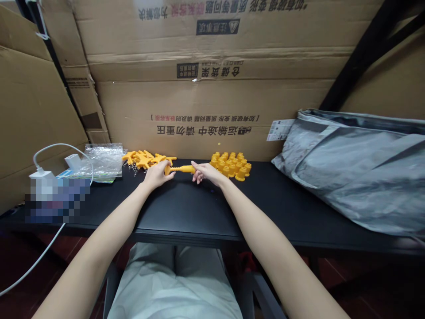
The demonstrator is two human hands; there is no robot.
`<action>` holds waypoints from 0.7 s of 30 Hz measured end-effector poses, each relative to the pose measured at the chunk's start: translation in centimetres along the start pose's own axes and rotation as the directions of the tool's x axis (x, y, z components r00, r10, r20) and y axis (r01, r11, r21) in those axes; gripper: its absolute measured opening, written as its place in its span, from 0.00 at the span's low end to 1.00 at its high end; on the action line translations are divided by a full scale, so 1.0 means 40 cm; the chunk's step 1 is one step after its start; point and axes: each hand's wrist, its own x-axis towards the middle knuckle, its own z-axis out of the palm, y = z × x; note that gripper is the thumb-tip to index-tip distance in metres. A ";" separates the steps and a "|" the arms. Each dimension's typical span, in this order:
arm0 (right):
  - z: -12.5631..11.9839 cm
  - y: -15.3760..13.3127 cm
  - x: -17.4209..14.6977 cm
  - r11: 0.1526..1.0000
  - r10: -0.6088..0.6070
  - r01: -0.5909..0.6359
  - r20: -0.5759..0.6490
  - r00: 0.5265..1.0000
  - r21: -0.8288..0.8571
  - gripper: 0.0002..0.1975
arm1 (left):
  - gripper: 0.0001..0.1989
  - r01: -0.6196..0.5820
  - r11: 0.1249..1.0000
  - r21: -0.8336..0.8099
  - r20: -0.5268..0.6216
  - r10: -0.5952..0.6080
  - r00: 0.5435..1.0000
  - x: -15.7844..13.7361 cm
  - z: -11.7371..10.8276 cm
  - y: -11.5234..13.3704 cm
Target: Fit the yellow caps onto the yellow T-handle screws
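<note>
Between my two hands is a long yellow plastic part (183, 169), held level just above the black table (186, 204). It has a narrow, ridged section toward the left and a thicker, tapered end on the right. My left hand (155, 176) is closed round its left end, where a rounded yellow piece shows between thumb and fingers. The right end is pinched by my right hand (210, 173), whose fingers hide the tip. Behind my left hand lies a heap of yellow branched plastic pieces (142, 159). Several yellow flanged, cap-like pieces (236, 166) stand grouped beside my right hand.
Small shiny metal bits (133, 169) lie by the branched heap. Clear plastic bags (102, 160), a white charger (41, 181) and its cable are at the left. A large grey bag (358, 173) fills the right side. Cardboard (206, 97) walls the back.
</note>
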 end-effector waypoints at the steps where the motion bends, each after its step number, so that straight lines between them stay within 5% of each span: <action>1: 0.000 -0.001 0.001 1.000 0.011 -0.011 -0.004 1.000 -0.002 0.24 | 0.16 0.002 1.000 0.000 0.001 -0.002 1.000 0.000 0.000 0.000; 13: -0.027 0.006 -0.004 0.996 -0.084 0.084 0.076 0.994 0.004 0.14 | 0.16 0.001 1.000 -0.018 -0.014 -0.002 1.000 -0.001 -0.002 -0.002; 21: -0.017 -0.004 -0.008 0.999 -0.039 0.039 0.056 0.998 -0.011 0.20 | 0.16 -0.001 1.000 -0.013 -0.016 0.001 1.000 -0.001 -0.002 0.001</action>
